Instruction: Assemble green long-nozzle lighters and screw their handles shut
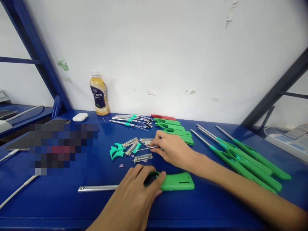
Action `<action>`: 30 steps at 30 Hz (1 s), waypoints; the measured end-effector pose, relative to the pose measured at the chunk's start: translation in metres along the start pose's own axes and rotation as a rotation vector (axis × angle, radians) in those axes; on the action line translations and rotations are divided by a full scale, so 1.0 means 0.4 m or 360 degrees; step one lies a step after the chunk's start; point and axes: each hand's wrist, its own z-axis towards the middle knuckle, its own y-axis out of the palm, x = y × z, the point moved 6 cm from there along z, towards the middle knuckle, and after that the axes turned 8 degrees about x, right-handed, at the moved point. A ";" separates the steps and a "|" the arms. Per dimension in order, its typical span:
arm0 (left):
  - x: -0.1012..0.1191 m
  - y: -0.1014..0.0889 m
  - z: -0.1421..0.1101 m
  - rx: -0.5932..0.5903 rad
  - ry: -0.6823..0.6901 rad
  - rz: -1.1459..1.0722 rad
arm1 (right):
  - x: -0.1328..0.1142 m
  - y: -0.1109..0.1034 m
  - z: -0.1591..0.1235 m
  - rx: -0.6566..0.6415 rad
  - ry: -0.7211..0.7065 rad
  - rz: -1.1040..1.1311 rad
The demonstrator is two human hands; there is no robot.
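My left hand (141,183) is closed round a green long-nosed lighter (179,181) lying on the blue table, its silver tube (97,188) pointing left. Between the fingertips of my right hand (169,147) is a slim, tweezers-like metal tool (145,148). Its tip reaches a teal trigger piece (137,148) among clear fuel tanks. One clear tank (143,158) lies just below the tool, and other teal triggers (117,151) sit to the left. A tiny pale part (121,166) rests nearer to me.
Behind are metal tubes with wires (127,123) and green handle shells (176,128), plus a red one (163,117). Several assembled lighters (240,160) lie right. A drink bottle (99,94), a white earphone case (80,117) and a phone (21,141) stand or lie left.
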 end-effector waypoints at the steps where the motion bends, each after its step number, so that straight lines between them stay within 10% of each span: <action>1: 0.000 0.000 0.001 0.0000 0.0000 -0.0007 | 0.002 0.004 0.001 -0.0001 0.0003 -0.0009; 13: 0.002 -0.004 -0.002 0.0001 0.0000 0.0003 | 0.020 0.028 0.001 0.0035 0.0057 0.0157; 30: -0.005 -0.002 -0.011 0.0038 -0.0013 -0.0004 | 0.050 -0.126 -0.188 0.0130 0.0601 0.0934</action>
